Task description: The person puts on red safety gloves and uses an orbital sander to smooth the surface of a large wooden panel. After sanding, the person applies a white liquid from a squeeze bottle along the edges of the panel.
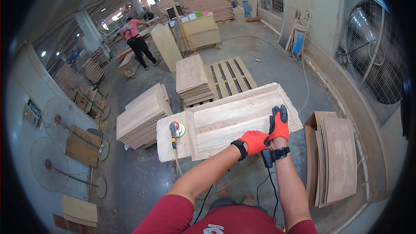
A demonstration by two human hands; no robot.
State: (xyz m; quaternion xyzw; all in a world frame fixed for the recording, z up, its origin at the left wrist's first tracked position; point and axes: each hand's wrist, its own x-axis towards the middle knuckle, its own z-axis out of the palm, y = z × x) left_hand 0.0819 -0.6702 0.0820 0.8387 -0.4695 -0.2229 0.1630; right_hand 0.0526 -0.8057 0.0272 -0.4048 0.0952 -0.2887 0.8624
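Observation:
Both my hands wear red work gloves with dark fingers. My left hand [255, 141] is closed, its fingers at the cuff of the glove on my right hand [278, 123]. That right hand is raised with its fingers stretched out, over the right end of a framed wooden panel [234, 116]. Black straps circle both wrists, and a small black box with a cable hangs at the right one. The panel lies on a pale, rough-edged work board [164, 149]. On the board's left end rests an orbital sander [175, 129] with a red top and a hose, apart from both hands.
Stacked wooden panels [141, 115] stand left of the board; another stack [190, 76] sits behind it beside a slatted pallet [232, 76]. More panels [340, 160] lean at the right. Large caged fans [370, 47] line the right wall. A co-worker [136, 39] bends over wood at far left.

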